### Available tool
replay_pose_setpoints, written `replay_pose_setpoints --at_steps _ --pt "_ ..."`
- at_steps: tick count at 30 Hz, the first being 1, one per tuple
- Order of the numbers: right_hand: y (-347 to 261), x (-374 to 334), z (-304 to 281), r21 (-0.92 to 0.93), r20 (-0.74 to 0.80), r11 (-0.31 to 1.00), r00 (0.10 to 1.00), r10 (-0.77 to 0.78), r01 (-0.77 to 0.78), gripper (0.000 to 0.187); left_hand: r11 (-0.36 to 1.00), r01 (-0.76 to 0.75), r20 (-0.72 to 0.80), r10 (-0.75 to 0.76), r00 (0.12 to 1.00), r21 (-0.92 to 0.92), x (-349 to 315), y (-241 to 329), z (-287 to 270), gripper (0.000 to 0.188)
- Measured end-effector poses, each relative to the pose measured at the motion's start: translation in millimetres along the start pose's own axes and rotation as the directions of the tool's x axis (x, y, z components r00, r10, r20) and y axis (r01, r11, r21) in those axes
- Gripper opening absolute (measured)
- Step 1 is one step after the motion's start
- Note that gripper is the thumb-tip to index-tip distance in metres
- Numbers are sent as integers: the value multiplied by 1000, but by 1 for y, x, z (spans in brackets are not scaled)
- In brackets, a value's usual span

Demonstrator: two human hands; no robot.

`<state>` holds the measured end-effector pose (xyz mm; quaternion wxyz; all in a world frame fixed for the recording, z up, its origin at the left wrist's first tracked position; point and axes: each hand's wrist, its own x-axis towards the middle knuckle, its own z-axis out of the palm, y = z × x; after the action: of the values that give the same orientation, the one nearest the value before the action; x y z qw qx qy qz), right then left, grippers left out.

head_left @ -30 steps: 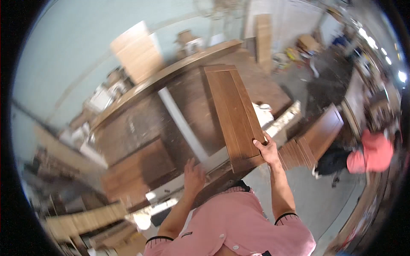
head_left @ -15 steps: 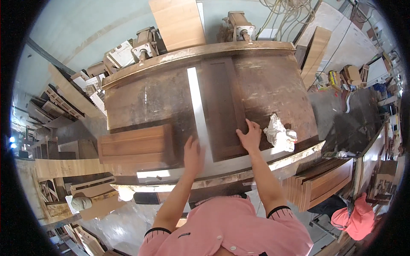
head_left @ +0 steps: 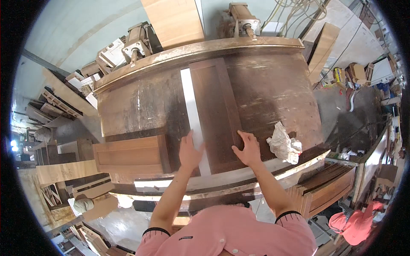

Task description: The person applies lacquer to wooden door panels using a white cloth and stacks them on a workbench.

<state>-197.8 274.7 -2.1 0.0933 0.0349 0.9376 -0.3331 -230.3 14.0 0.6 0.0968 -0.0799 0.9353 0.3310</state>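
A dark brown panelled cabinet door lies flat on the worn workbench. A white strip runs along its left edge, and its near end meets a pale rail. My left hand rests over the strip and the door's left edge, thumb apart from the fingers. At the door's right edge, near its lower corner, is my right hand, with thumb and fingers spread and fingertips touching the edge. Neither hand is wrapped around anything. Further left lies a lighter reddish-brown door.
A crumpled white cloth sits on the bench at right. Along the far side runs a raised wooden ledge, with two rusty clamp cylinders behind it. Several brown panels stand stacked below right. Loose boards lean at left.
The dark door's far end has swung left and now lies close against the white strip. My left hand has come over to the strip and door edge. The whole view has shifted slightly.
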Motion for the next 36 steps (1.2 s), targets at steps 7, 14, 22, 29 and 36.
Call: replay_pose_setpoints --at_steps 7,14,22,29,36 --pt "-7 118 7 -57 -175 998 984 -41 31 71 978 -93 -126 118 985 187 111 1 7 73" --pt "-34 211 44 -53 -335 988 935 118 -144 60 959 -56 -254 130 958 278 166 10 51 92" --pt "-26 212 54 -96 -505 995 863 -21 -32 37 925 -87 -275 199 941 371 167 14 51 95" --pt "-24 206 56 -98 -504 993 864 4 -61 35 922 -101 -290 220 931 375 164 12 55 94" --pt "-24 205 60 -110 -497 991 868 6 -70 36 924 -100 -300 221 928 370 164 13 56 91"
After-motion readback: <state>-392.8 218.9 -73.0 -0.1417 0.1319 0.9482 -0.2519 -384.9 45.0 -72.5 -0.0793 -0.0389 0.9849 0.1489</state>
